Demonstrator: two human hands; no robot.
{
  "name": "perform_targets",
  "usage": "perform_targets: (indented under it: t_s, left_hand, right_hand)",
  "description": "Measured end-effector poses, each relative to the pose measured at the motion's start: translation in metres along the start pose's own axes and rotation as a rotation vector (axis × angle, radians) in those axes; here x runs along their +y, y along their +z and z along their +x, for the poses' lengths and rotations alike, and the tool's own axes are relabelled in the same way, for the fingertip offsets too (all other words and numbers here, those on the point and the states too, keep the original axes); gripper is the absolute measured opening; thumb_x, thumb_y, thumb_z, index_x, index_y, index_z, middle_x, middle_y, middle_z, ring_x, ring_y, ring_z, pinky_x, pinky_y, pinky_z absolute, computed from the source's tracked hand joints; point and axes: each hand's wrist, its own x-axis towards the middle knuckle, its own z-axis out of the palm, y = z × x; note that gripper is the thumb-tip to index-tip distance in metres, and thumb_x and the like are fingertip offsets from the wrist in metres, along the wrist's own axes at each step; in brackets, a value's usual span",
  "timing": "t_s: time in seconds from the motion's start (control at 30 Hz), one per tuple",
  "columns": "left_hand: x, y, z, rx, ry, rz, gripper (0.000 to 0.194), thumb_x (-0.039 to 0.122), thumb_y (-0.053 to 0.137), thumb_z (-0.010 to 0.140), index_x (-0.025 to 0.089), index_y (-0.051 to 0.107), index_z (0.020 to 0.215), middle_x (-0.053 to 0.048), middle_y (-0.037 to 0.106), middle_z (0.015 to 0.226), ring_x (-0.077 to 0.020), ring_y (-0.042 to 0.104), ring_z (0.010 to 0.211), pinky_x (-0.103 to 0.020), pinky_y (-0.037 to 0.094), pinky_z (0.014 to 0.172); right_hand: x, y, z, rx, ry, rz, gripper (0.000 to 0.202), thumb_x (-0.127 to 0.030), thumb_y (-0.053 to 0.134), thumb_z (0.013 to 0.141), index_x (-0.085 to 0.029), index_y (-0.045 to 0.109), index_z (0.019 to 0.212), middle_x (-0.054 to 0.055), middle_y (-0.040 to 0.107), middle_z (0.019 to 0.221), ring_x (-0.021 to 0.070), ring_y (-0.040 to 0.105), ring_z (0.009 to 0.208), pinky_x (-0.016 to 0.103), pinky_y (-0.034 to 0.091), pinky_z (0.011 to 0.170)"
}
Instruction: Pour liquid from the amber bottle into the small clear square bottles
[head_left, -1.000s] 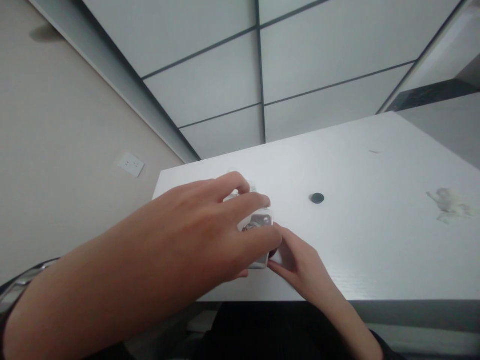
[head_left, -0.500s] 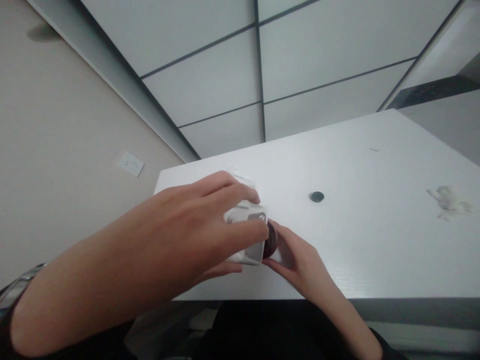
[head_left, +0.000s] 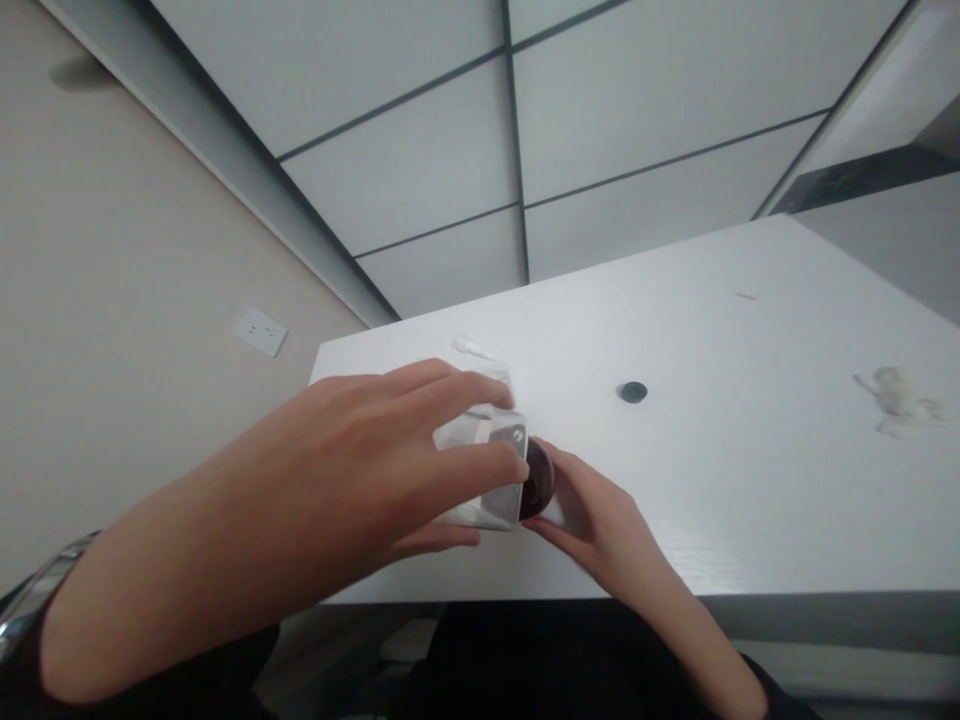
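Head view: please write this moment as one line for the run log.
left hand: holds clear box | right hand: holds dark round piece at box end | table: dark disc, pale scrap

A shiny silver metal band [head_left: 49, 595] is worn on the left wrist, just behind the left hand [head_left: 375, 435]. The band is wide and smooth, and dark cloth can be seen beside it. A plain black sleeve [head_left: 772, 688] is worn on the right arm, and its edge is seen well behind the right hand [head_left: 604, 515]. Both hands are bare. Black clothes [head_left: 517, 665] are worn on the body, and their folds are too dark to be made out.
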Motion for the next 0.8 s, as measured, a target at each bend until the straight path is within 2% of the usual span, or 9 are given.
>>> perform_targets:
  t_s: [0.13,0.23,0.47,0.8]
  left_hand:
    - [0.001,-0.002,0.003,-0.010,0.009,0.022,0.047,0.023,0.087,0.086,0.027,0.065,0.127,-0.010,0.069,0.141,-0.0313,0.069,0.120,-0.048,0.063,0.092]
    - [0.002,-0.002,0.005,-0.012,-0.003,0.028,0.040,0.025,0.085,0.089,0.028,0.068,0.124,-0.008,0.070,0.141,-0.0298,0.069,0.121,-0.043,0.062,0.093]
    - [0.005,-0.005,0.011,0.001,0.035,0.054,0.032,0.029,0.085,0.091,0.026,0.069,0.119,-0.008,0.073,0.133,-0.0292,0.071,0.111,-0.040,0.061,0.082]
    - [0.008,-0.006,0.015,-0.002,0.030,0.097,0.029,0.027,0.081,0.091,0.028,0.069,0.117,-0.006,0.073,0.132,-0.0284,0.071,0.107,-0.038,0.057,0.075]
  right_hand:
    - [-0.001,0.000,0.000,-0.004,0.005,-0.006,0.068,-0.035,0.077,0.096,-0.032,0.048,0.157,0.011,0.066,0.156,0.0310,0.068,0.139,0.053,0.060,0.113]
    - [-0.001,0.000,0.000,0.002,0.004,-0.001,0.068,-0.035,0.077,0.096,-0.032,0.048,0.157,0.011,0.066,0.156,0.0312,0.068,0.138,0.053,0.060,0.112]
    - [-0.001,0.000,0.000,0.017,-0.011,-0.009,0.065,-0.033,0.076,0.096,-0.030,0.051,0.156,0.012,0.069,0.151,0.0316,0.072,0.133,0.052,0.063,0.109]
    - [0.000,0.001,-0.001,0.040,-0.031,-0.014,0.064,-0.032,0.075,0.096,-0.031,0.051,0.156,0.012,0.070,0.150,0.0323,0.072,0.132,0.053,0.064,0.107]
